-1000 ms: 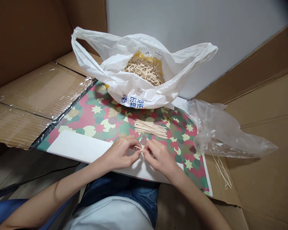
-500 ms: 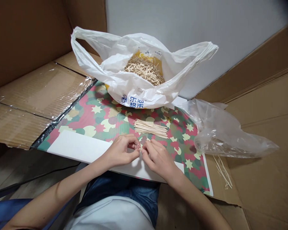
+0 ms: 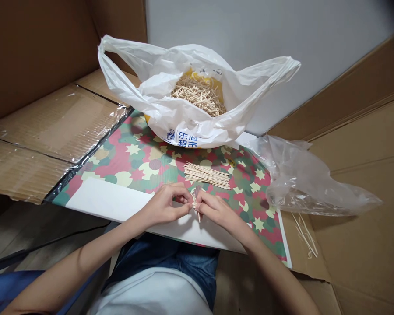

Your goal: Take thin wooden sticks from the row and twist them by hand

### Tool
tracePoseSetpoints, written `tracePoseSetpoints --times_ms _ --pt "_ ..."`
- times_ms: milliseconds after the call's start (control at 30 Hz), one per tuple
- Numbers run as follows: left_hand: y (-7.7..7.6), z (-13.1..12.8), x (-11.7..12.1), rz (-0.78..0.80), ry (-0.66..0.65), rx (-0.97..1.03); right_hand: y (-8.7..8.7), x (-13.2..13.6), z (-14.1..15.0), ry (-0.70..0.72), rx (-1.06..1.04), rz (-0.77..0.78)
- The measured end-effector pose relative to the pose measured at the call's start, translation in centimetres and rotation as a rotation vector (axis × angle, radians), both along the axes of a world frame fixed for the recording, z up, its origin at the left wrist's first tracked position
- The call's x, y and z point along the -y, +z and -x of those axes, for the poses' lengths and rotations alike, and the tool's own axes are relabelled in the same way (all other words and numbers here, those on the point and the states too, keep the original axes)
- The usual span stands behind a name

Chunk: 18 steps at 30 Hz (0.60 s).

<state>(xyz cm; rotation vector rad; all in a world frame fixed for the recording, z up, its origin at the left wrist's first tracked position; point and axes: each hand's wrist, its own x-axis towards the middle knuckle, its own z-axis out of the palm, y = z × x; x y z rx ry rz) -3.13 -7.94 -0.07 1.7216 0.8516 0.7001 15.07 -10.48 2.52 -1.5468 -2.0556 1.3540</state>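
Observation:
My left hand point(image 3: 171, 204) and my right hand point(image 3: 217, 212) meet over the near edge of the camouflage-patterned sheet, fingertips almost touching. Both are closed in a pinch on short pale sticks point(image 3: 194, 203), whose ends poke out between the fingers. One stick end point(image 3: 198, 216) points down below my right fingertips. How the sticks are joined or crossed is too small to tell. Just beyond my hands lies a flat bundle of long thin wooden sticks point(image 3: 206, 176).
A white plastic shopping bag point(image 3: 213, 129) stands open at the back, holding many short stick pieces point(image 3: 198, 95). A crumpled clear bag point(image 3: 302, 183) lies right, beside a few loose strands point(image 3: 304, 236). Cardboard point(image 3: 36, 118) borders the patterned sheet point(image 3: 131, 164); a white strip point(image 3: 108, 199) runs along its front.
My right hand has turned slightly, and a stick end now shows below its fingertips. My left hand stays nearly in place. The bundle and bags have not moved.

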Motion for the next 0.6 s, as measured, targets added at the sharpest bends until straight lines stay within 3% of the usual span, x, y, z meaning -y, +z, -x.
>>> tracePoseSetpoints --times_ms 133,233,433,600 --pt "0.11 0.03 -0.08 0.119 0.020 0.056 -0.17 -0.04 0.19 -0.032 -0.002 -0.045" --pt "0.12 0.10 0.03 0.085 0.016 0.072 -0.27 0.21 0.36 -0.019 0.013 -0.126" --pt "-0.25 0.00 0.34 -0.060 0.126 -0.002 -0.96 0.59 0.74 0.012 0.156 -0.525" --pt "-0.03 -0.03 0.28 0.055 0.157 0.032 -0.69 0.54 0.53 -0.039 0.045 -0.405"
